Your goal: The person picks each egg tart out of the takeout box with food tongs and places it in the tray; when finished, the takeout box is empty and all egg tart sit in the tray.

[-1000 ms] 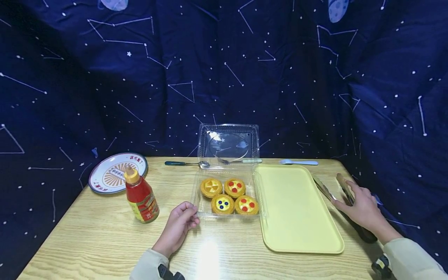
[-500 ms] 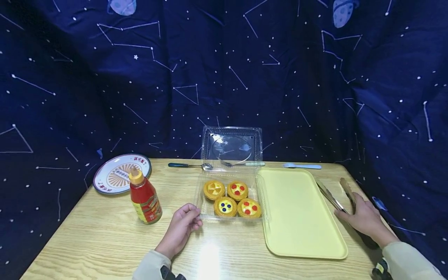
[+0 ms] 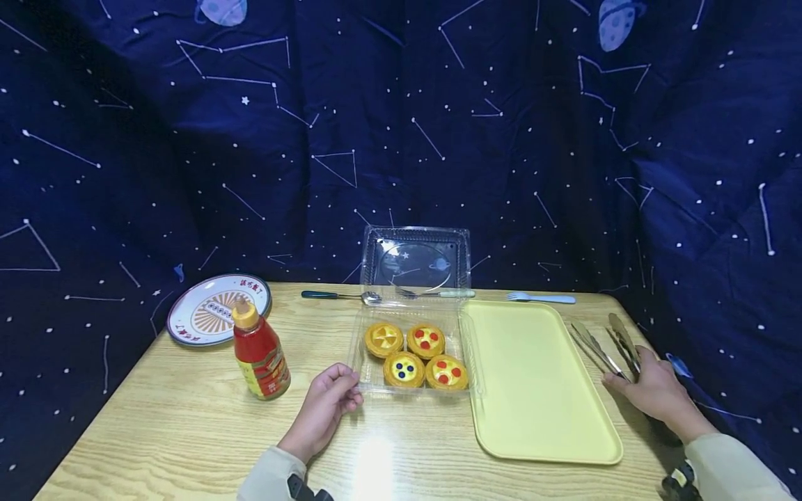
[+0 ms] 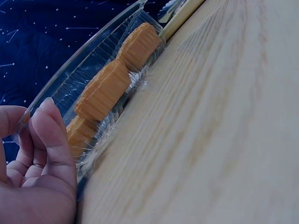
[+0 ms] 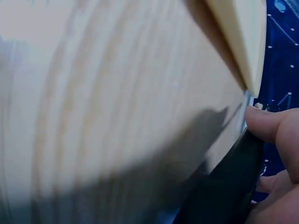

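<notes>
My left hand (image 3: 331,400) rests on the wooden table (image 3: 188,424) and pinches the near left corner of a clear plastic container (image 3: 358,348). In the left wrist view the thumb and fingers (image 4: 49,133) hold that container's rim (image 4: 93,60). Several yellow tarts (image 3: 415,353) with red or blue dots sit inside, and its lid (image 3: 415,256) stands open at the back. My right hand (image 3: 651,390) grips metal tongs (image 3: 595,344) lying at the table's right edge. A fingertip (image 5: 273,126) presses their dark handle (image 5: 224,186).
An empty pale yellow tray (image 3: 532,369) lies between the container and the tongs. A red sauce bottle (image 3: 258,351) stands left of my left hand, with a patterned plate (image 3: 216,309) behind it. A spoon (image 3: 335,296) and two forks (image 3: 541,298) lie along the back edge.
The arms of the tongs have come closer together under my right hand, which has shifted slightly. My left hand stays at the container's corner.
</notes>
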Action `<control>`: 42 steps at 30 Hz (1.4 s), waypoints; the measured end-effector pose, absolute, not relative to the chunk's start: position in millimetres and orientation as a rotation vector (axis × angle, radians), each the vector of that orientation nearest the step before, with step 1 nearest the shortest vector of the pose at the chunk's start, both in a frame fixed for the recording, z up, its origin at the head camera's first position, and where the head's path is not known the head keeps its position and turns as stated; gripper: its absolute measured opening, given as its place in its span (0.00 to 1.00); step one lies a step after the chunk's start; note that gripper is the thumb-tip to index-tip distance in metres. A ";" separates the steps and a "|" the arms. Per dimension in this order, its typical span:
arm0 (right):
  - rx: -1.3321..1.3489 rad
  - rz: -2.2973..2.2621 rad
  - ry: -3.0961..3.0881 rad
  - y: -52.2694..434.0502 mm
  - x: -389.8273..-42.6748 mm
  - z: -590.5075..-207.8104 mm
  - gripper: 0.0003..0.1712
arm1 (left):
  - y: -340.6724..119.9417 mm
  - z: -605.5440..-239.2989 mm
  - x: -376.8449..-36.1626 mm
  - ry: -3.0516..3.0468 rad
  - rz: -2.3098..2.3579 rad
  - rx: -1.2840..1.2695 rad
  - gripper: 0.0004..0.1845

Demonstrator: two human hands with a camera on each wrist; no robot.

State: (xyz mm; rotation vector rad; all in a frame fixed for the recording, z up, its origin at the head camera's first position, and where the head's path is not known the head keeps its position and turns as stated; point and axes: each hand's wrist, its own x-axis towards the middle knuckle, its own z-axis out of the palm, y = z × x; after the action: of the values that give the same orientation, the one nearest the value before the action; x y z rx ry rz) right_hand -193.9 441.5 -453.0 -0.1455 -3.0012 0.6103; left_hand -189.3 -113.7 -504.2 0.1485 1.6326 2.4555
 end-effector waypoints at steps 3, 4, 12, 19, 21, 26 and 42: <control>-0.125 0.610 -2.948 438.5 -190.9 -446.4 0.50 | -113.8 -504.2 -189.0 1.635 2.453 0.139 0.06; -0.119 0.606 -2.930 437.2 -190.2 -443.7 0.49 | -113.8 -504.2 -188.9 1.636 2.452 0.134 0.06; -0.132 0.551 -2.866 423.3 -192.8 -422.7 0.46 | -114.7 -503.8 -188.2 1.641 2.455 0.121 0.05; -0.025 0.484 -2.749 399.1 -193.4 -420.6 0.45 | -116.4 -502.4 -188.5 1.648 2.456 0.115 0.06; 0.008 0.485 -2.737 391.2 -192.5 -419.7 0.46 | -116.5 -502.0 -188.3 1.650 2.454 0.113 0.06; 0.068 0.482 -2.750 373.0 -189.9 -414.7 0.49 | -116.2 -502.5 -187.9 1.649 2.447 0.099 0.06; 0.295 0.551 -2.777 320.6 -188.6 -399.7 0.45 | -113.9 -502.7 -189.1 1.640 2.445 0.145 0.05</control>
State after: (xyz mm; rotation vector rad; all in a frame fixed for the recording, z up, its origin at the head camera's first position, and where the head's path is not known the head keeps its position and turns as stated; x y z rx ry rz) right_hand -188.6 320.6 -399.7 0.2952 -2.7768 0.5507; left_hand -189.1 -113.9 -502.7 0.1450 1.6400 2.4453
